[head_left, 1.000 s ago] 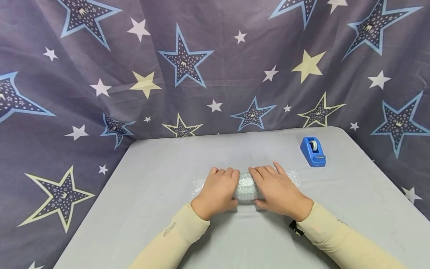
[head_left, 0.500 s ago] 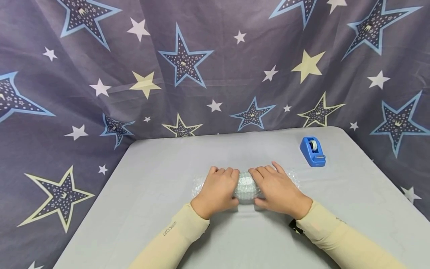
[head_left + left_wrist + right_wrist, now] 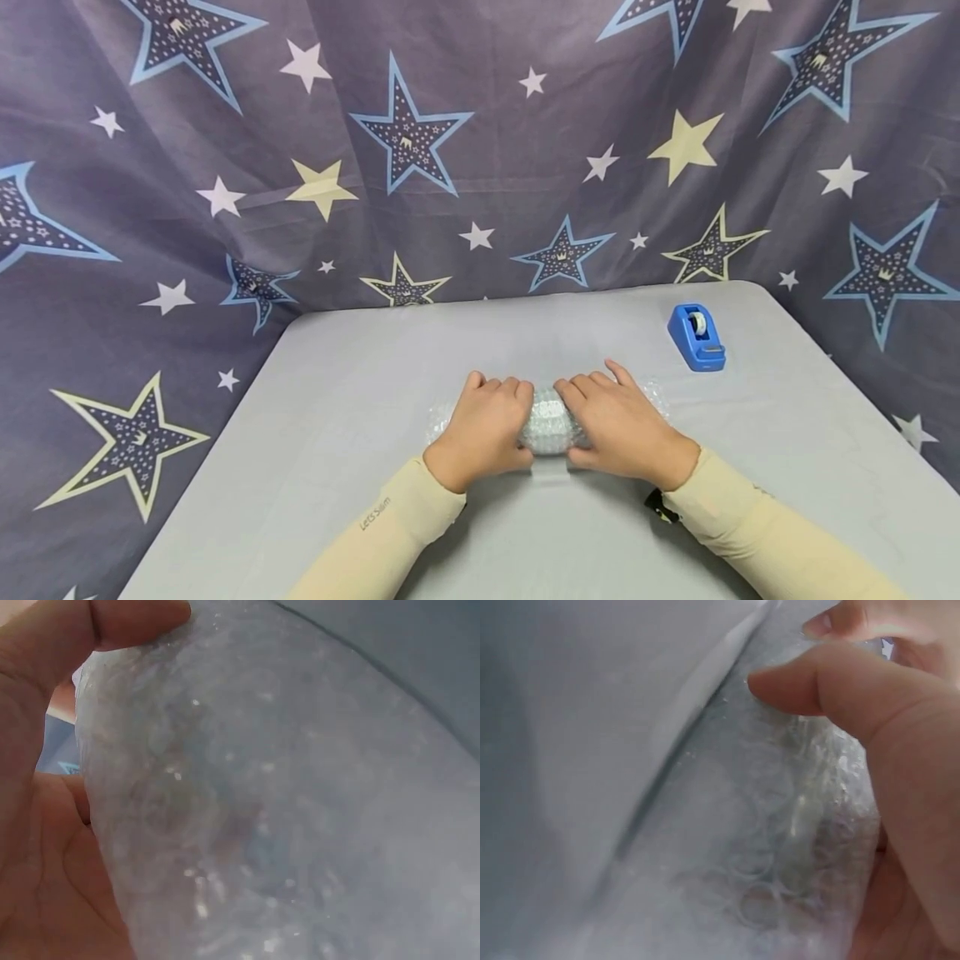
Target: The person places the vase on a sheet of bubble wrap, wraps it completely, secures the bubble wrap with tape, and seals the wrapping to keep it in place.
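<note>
Bubblewrap roll (image 3: pixel 549 423) x1; L hand (image 3: pixel 483 429), R hand (image 3: pixel 624 427) curled rnd it; 1 tape disp. (image 3: pixel 696 340)

The left forearm (image 3: pixel 382 533) slants up toward half past one, the right forearm (image 3: pixel 765 533) toward ten o'clock — both sleeved. The left grip (image 3: pixel 486 429) and right grip (image 3: pixel 622 425) are near each other but apart, backs uppermost, fingers curled over at twelve. The left thumb (image 3: pixel 522 457) points to three o'clock, the right thumb (image 3: pixel 581 457) to nine — and the right little finger (image 3: pixel 619 372) lifts toward eleven.
</note>
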Tool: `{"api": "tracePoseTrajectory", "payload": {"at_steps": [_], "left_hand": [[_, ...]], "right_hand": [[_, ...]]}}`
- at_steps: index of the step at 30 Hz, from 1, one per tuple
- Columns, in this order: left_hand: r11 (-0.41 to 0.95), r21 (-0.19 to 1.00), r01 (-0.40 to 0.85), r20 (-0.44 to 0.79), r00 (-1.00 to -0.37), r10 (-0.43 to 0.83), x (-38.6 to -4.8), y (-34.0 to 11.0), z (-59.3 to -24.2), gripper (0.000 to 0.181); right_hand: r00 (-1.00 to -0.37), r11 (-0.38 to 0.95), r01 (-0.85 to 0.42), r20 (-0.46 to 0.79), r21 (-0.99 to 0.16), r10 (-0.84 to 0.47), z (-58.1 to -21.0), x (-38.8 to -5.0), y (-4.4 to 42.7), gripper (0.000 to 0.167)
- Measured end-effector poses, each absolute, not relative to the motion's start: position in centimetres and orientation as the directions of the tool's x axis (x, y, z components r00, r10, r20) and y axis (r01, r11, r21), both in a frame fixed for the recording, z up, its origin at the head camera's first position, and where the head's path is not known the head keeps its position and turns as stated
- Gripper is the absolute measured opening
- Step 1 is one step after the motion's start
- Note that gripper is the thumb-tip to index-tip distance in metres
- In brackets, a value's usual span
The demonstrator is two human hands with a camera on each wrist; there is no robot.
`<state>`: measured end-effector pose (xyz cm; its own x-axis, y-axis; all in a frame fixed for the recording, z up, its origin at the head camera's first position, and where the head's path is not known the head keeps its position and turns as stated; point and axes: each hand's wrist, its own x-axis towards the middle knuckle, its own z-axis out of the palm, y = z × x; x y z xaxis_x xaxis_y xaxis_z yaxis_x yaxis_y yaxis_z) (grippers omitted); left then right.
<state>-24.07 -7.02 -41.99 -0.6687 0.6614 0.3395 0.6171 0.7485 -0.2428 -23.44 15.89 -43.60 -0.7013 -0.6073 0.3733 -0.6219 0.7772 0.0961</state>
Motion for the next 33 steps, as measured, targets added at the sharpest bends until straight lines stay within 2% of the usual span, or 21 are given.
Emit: {"api": "tracePoseTrajectory", "payload": {"at_steps": [16,25,33], "left_hand": [[0.724,-0.150,0.673,0.244,-0.685,0.687,-23.4,-7.4,-40.8,0.049],[0.721,-0.101,0.686,0.234,-0.688,0.687,-23.8,-7.6,-40.9,0.046],[0.727,-0.095,0.680,0.231,-0.696,0.681,-23.9,-7.6,-41.0,0.045]], "right_hand": [[-0.713,0.763,-0.644,0.318,0.055,-0.625,-42.8,-22.6,15.8,0.086],[-0.729,0.775,-0.630,0.307,0.051,-0.612,-43.0,-22.6,15.7,0.101],[-0.692,0.757,-0.652,0.364,0.055,-0.623,-43.0,-22.5,15.5,0.095]]}}
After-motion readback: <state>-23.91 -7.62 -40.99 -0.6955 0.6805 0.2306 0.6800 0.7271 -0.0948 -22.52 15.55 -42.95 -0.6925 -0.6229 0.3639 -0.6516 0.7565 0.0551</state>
